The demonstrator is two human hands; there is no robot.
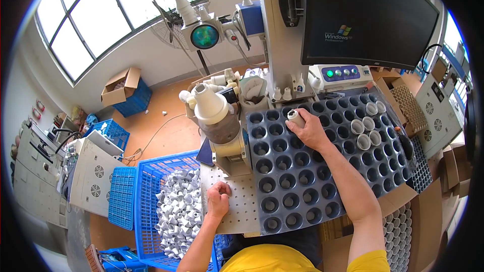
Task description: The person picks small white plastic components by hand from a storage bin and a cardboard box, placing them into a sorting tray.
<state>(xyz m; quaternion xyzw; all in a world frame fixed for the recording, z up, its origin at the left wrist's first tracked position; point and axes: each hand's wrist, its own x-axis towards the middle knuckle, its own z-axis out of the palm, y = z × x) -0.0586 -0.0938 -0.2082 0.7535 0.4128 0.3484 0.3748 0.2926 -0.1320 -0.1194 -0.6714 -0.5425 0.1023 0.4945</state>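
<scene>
My right hand (310, 133) is closed around a small white cup-shaped part (294, 117), its open end toward the far edge of the dark moulded tray (297, 181), above the tray's far-left pockets. The grip wraps the part's body, leaving its mouth exposed. To seat it well, I judge the part should be turned upright over one pocket and lowered straight, not dropped at a tilt. My left hand (218, 199) rests curled, knuckles down, on the perforated plate (237, 206) near the surface's near-left corner; whether it holds anything I cannot tell.

The tray is matt grey plastic with rows of round, deep wells; most are vacant. A few seated white parts (365, 131) stand together toward its far-right corner, each a short hollow cylinder. Left of the plate, a blue lattice crate (146, 191) holds a loose heap of similar white parts (179, 211). Beyond the left hand stands a cream cone-shaped fixture (212, 106), smooth and tapered.
</scene>
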